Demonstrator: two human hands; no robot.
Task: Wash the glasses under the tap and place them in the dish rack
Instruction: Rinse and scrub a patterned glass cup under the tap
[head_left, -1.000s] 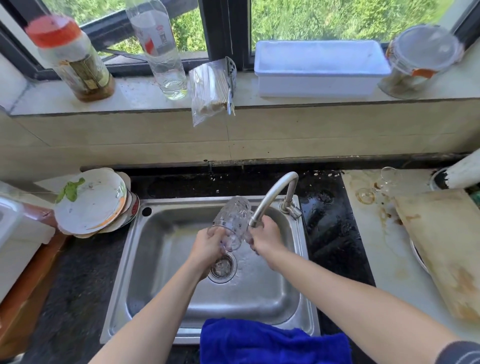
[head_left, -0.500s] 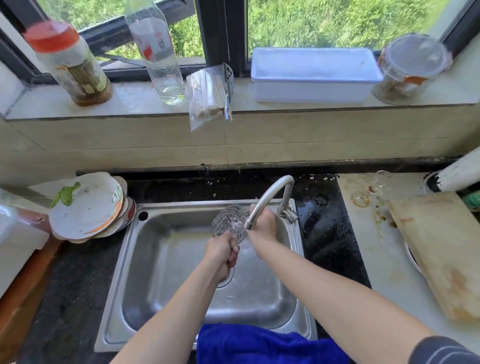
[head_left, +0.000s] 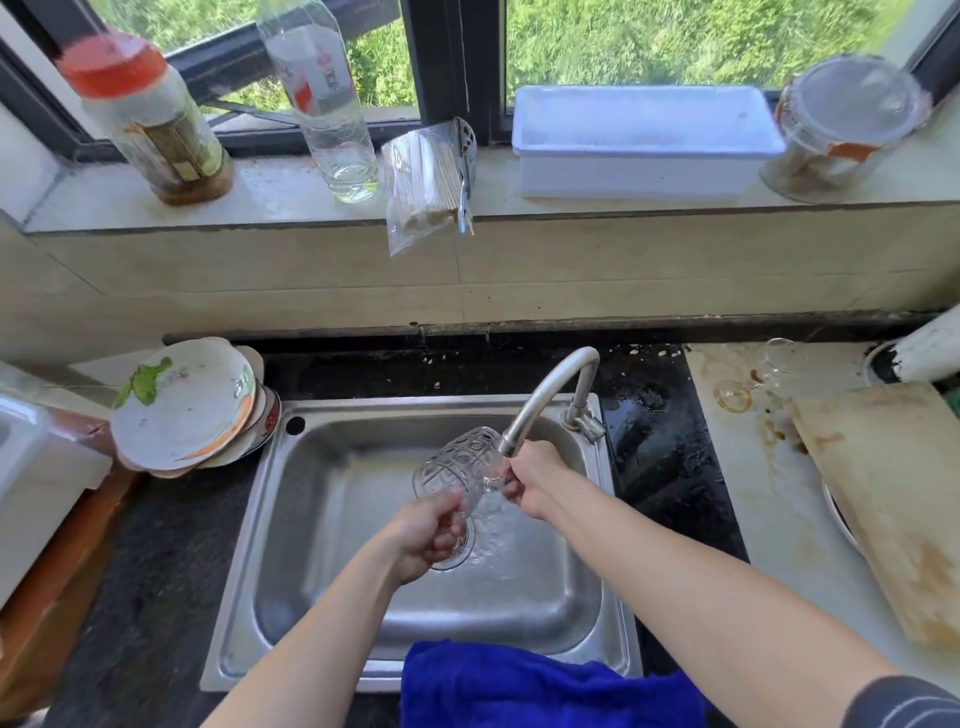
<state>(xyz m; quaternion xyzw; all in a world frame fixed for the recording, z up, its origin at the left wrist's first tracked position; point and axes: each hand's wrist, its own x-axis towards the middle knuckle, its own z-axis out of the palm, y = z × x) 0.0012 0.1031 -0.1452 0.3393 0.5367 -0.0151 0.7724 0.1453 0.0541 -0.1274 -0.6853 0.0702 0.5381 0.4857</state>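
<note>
A patterned clear glass is tilted over the steel sink, its mouth toward the tap spout. My left hand grips its stem and base end. My right hand is at the glass's mouth just below the spout, fingers curled at the rim. Water runs down past the glass into the basin. A second clear glass lies on its side on the right counter, with a small glass piece next to it.
Stacked dirty plates sit left of the sink. A blue cloth hangs over the sink's front edge. A stained cutting board covers the right counter. Bottles, a jar, a white tub and bagged sticks line the windowsill.
My right hand came off the tap handle down to the glass's mouth. Water now runs. The glass has tipped further over, with its base end lower in my left hand.
</note>
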